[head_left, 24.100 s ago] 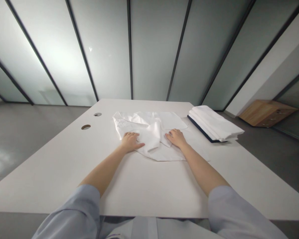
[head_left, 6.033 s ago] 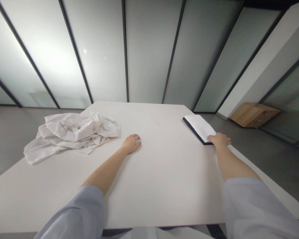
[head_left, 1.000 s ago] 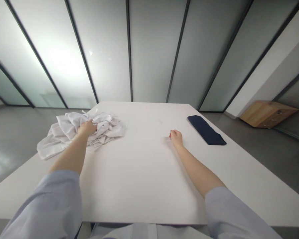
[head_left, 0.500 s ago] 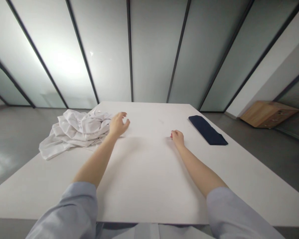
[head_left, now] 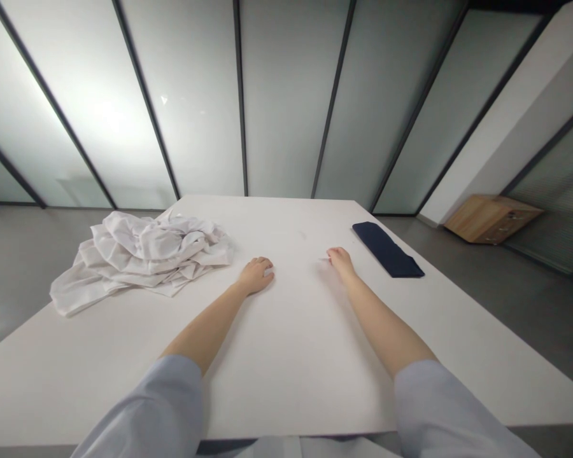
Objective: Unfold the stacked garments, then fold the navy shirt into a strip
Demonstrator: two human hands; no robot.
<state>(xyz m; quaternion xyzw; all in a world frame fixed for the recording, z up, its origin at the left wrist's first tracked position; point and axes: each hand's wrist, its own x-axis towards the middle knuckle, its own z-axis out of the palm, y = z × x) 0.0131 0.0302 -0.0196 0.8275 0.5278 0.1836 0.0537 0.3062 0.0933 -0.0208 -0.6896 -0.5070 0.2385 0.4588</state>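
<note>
My left hand (head_left: 256, 275) rests low over the white table, just right of a crumpled pile of white cloth (head_left: 148, 248) and apart from it. Its fingers are gently curved with a gap to the thumb, and nothing shows in them. To the right, my right hand (head_left: 341, 261) is closed in a pinch above the tabletop. A thin pale bit sticks out at its fingertips, too small to name. Beyond that hand lies a flat, folded dark navy cloth (head_left: 388, 250), not touched by either hand.
The white table (head_left: 291, 356) stretches out in front of me, its far edge near a frosted glass partition (head_left: 286, 102) with dark frames. A wooden cabinet (head_left: 482, 219) stands on the grey floor at the right. The white cloth pile reaches the table's left edge.
My left hand has moved away from the white cloth, to the right and nearer to me, down toward the tabletop. My right hand stays pinched in about the same place. The view has shifted slightly.
</note>
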